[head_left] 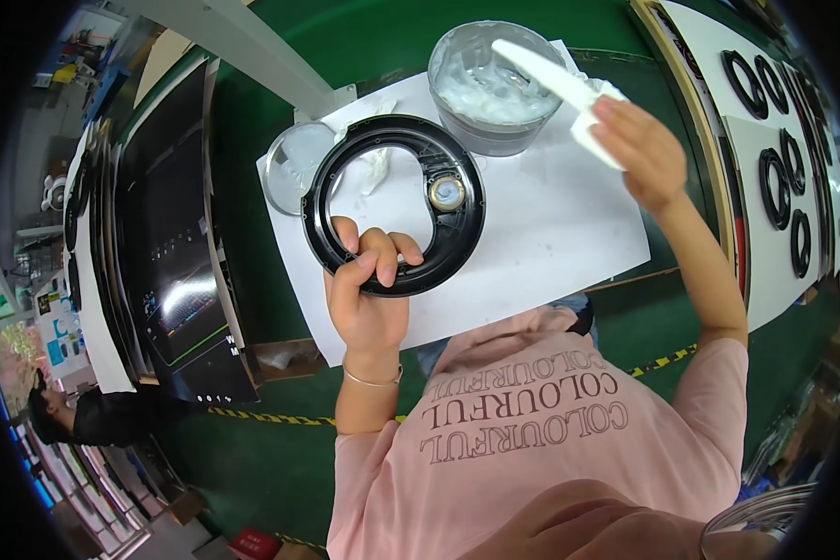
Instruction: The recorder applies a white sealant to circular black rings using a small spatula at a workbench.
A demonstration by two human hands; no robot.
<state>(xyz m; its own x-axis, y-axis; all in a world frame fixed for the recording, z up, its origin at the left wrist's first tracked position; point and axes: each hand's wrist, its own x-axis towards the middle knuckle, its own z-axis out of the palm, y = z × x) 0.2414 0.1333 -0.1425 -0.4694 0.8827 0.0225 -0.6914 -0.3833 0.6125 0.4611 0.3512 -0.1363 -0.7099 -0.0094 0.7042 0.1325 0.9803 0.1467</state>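
My left hand grips the near edge of a black plastic ring-shaped housing, its fingers curled through the large opening. A round brass-coloured fitting sits in the ring's wider right side, with a pale bluish-white middle. My right hand is closed round a white plastic spatula, whose tip reaches over a clear tub. Smeared inside the tub is whitish paste. Partly behind the ring lies a clear round lid with paste on it.
White paper covers the green table, with crumpled tissue on it. A pale post rises at the back left. Dark panels stand left; several black rings lie on a white board at right. Another person is far left.
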